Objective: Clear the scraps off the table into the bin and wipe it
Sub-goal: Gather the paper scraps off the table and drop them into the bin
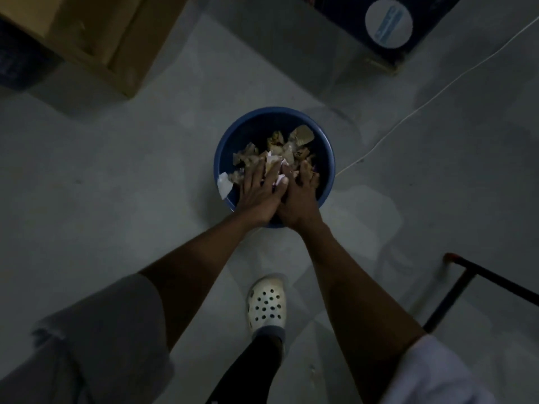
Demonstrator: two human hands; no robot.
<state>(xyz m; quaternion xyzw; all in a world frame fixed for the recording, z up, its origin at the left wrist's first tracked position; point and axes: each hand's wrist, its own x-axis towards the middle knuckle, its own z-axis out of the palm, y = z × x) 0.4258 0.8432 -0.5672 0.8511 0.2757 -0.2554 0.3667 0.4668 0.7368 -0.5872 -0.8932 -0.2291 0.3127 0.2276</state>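
A round blue bin [326,158] stands on the pale floor, filled with several torn paper and cardboard scraps [294,141]. Both hands reach into its near side, side by side. My left hand [258,193] lies palm down with straight fingers on the scraps. My right hand [300,196] also rests on the pile, fingers extended forward. White paper bits [281,179] show between the two hands, and one white piece [224,185] hangs at the bin's left rim. The table is out of view.
A large cardboard box [96,39] stands at the back left, a dark box with a round label [388,23] at the back right. A thin white cable [431,97] crosses the floor. A black metal frame [466,284] is at the right. My white clog [265,304] is below the bin.
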